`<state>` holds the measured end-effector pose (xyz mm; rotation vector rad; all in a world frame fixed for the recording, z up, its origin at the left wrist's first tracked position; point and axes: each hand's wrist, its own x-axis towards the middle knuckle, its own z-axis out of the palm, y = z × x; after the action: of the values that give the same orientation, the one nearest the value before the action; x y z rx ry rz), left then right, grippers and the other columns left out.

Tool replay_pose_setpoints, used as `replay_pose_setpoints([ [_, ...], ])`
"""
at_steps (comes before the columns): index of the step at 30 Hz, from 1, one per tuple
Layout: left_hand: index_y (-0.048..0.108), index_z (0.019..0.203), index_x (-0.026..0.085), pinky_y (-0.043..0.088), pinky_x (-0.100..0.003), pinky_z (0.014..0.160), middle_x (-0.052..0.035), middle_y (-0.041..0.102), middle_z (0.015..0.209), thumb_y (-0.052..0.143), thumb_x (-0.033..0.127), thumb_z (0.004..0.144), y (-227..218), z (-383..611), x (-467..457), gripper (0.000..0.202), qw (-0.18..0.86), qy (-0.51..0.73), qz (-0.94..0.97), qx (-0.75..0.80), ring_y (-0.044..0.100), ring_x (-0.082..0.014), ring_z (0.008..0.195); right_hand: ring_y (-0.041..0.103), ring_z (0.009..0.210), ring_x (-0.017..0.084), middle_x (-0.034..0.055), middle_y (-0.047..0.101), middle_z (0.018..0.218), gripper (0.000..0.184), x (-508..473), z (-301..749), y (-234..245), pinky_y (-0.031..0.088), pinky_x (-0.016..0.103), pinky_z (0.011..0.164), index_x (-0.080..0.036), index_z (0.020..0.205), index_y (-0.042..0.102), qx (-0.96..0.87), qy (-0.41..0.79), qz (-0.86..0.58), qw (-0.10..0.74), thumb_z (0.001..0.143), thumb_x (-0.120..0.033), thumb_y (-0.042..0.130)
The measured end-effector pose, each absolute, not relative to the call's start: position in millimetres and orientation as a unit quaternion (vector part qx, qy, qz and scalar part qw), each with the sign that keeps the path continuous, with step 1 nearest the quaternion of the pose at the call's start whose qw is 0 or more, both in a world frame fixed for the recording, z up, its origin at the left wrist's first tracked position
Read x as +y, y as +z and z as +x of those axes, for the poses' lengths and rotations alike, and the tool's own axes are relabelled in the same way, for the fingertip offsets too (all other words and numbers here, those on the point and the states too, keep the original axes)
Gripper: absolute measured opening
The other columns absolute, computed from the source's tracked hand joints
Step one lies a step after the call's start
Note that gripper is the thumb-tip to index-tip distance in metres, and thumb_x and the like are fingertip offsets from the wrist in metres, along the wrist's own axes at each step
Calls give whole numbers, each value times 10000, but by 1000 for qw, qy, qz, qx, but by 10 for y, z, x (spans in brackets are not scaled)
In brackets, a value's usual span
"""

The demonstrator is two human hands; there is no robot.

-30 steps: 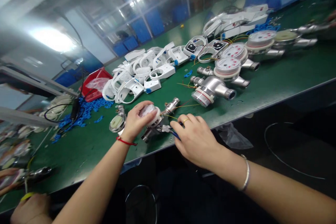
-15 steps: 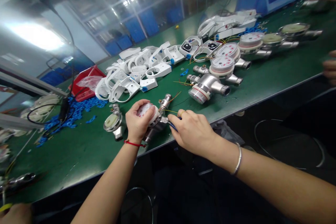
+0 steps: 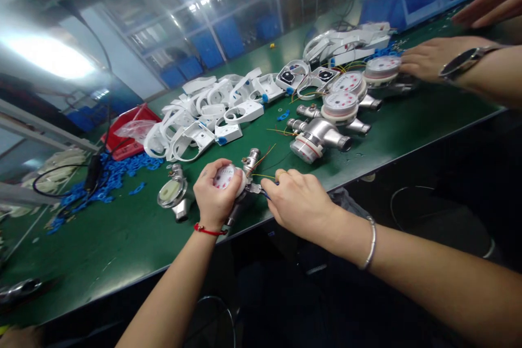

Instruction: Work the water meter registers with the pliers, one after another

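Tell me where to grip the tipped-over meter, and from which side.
Probably best by the bare metal pipe end of the tipped-over meter, coming from the right: it juts out free there, while thin wires trail off the left.

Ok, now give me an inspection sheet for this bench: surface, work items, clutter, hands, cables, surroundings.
Surface: green bench, shiny.
Work items: held meter, dial showing; blue-handled pliers at its rim.
Clutter: piled white housings, scattered blue clips, red bin with clear plastic.
Hands: left hand grips the held meter; right hand holds the pliers.
Cables: black cable by the blue clips; thin yellow wire near the pliers.
Surroundings: co-worker's hand beside another meter; background blurred.
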<state>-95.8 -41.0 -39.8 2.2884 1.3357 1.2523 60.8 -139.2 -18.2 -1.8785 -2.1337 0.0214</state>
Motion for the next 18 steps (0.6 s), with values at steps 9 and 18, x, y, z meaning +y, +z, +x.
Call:
replay_pose_setpoints([
  [9, 643, 922, 153, 458, -316, 799, -49, 640, 888, 602, 405, 768, -435, -1132, -365, 298, 70, 435, 776, 451, 592, -201, 834, 595, 756, 179, -11, 656, 806, 333, -1253, 536, -387, 401, 253, 628, -323, 1074, 635, -679, 250, -652, 228, 760, -268, 541],
  [18, 639, 890, 147, 452, -319, 768, -52, 629, 852, 596, 409, 778, -401, -1144, -381, 288, 34, 421, 786, 451, 583, -203, 807, 593, 806, 241, 69, 613, 881, 225, -1298, 460, -268, 444, 307, 628, -243, 997, 633, -725, 80, -661, 178, 802, -235, 520],
])
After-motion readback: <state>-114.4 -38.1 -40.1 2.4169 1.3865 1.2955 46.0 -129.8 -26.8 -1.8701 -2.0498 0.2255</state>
